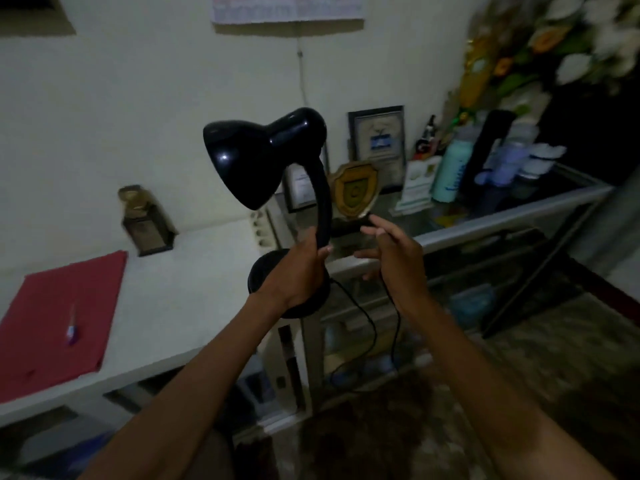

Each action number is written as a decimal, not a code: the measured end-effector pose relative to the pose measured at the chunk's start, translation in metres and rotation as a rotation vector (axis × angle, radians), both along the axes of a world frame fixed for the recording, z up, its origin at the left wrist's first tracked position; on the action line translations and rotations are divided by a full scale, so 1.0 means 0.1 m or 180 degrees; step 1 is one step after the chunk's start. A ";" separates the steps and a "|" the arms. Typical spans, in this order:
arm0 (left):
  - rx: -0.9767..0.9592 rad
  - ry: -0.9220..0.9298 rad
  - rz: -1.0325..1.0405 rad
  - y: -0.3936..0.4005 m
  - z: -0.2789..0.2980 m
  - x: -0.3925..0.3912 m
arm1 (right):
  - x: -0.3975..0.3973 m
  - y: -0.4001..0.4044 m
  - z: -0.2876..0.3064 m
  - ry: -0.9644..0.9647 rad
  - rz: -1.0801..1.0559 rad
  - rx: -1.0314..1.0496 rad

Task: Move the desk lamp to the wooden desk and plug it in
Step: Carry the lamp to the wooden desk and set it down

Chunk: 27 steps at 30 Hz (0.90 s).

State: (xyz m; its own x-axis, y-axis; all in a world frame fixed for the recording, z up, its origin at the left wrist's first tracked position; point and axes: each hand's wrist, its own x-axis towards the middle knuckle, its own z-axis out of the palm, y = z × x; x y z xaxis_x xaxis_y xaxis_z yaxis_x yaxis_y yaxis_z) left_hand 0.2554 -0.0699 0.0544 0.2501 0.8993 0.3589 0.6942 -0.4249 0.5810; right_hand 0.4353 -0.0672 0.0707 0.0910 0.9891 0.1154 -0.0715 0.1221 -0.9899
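Observation:
A black desk lamp (pixel 263 157) with a round shade and curved neck hangs in the air in front of me. My left hand (pixel 299 271) grips the bottom of its neck just above the round base (pixel 311 303). My right hand (pixel 394 258) is beside it, fingers loosely curled around the lamp's thin black cord (pixel 394 327), which loops down toward the floor. A white desk (pixel 180 299) lies at the left below the lamp. A white power strip (pixel 265 225) lies at the desk's back right corner by the wall.
A red folder (pixel 59 317) with a pen (pixel 72 329) lies on the desk's left, a small brass lantern (pixel 145 220) behind it. To the right a glass cabinet (pixel 519 206) carries plaques, frames, bottles and flowers. Patterned carpet covers the floor.

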 end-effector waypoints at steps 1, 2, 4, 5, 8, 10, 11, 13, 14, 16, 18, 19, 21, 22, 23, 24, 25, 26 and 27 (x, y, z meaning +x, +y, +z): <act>-0.0008 0.0056 -0.0056 0.03 0.00 0.14 | 0.14 -0.06 0.02 -0.0015 -0.0149 -0.0013; -0.0012 0.0073 -0.0072 0.04 0.01 0.28 | 0.28 -0.13 0.03 -0.0020 -0.0322 -0.0038; 0.0047 -0.0023 -0.0402 0.06 0.01 0.60 | 0.57 -0.27 0.06 -0.0022 -0.0710 -0.0064; 0.0114 -0.0081 -0.0670 0.05 0.02 0.77 | 0.73 -0.35 0.07 -0.0025 -0.0876 -0.0060; 0.0306 0.0024 -0.1239 0.03 0.01 1.30 | 1.22 -0.68 0.09 -0.0092 -0.1337 -0.0063; 0.0250 0.0065 -0.1450 -0.04 0.03 1.65 | 1.56 -0.93 0.11 -0.0171 -0.1657 -0.0098; 0.0182 0.0110 -0.1539 -0.09 0.04 1.84 | 1.72 -1.06 0.12 -0.0191 -0.1806 -0.0105; 0.0315 0.0385 -0.1801 -0.24 0.05 2.20 | 2.04 -1.32 0.17 -0.0178 -0.2110 -0.0078; 0.0409 0.0505 -0.1935 -0.32 0.04 2.38 | 2.19 -1.46 0.20 -0.0161 -0.2257 -0.0052; 0.0178 0.0364 -0.2083 -0.47 0.07 2.74 | 2.48 -1.74 0.26 -0.0138 -0.2515 0.0019; -0.0161 0.0287 -0.2129 -0.61 0.12 3.12 | 2.75 -2.01 0.34 -0.0195 -0.2706 0.0058; -0.0272 0.0384 -0.2187 -0.69 0.15 3.31 | 2.88 -2.13 0.38 -0.0225 -0.2791 0.0052; -0.0363 0.0515 -0.2383 -0.87 0.21 3.68 | 3.16 -2.39 0.48 -0.0225 -0.2940 0.0031; -0.0348 0.0509 -0.2497 -0.97 0.24 3.86 | 3.31 -2.52 0.53 -0.0221 -0.3007 0.0047; -0.0300 0.0488 -0.2623 -1.07 0.26 4.05 | 3.46 -2.66 0.57 -0.0230 -0.3068 0.0075; -0.0259 0.0466 -0.2725 -1.18 0.27 4.24 | 3.63 -2.80 0.62 -0.0247 -0.3122 0.0099; -0.0211 0.0476 -0.2799 -1.29 0.30 4.44 | 3.80 -2.94 0.66 -0.0255 -0.3178 0.0117; -0.0177 0.0480 -0.2856 -1.40 0.33 4.65 | 3.98 -3.08 0.71 -0.0250 -0.3236 0.0130; -0.0148 0.0479 -0.2899 -1.52 0.36 4.87 | 4.17 -3.22 0.76 -0.0231 -0.3292 0.0146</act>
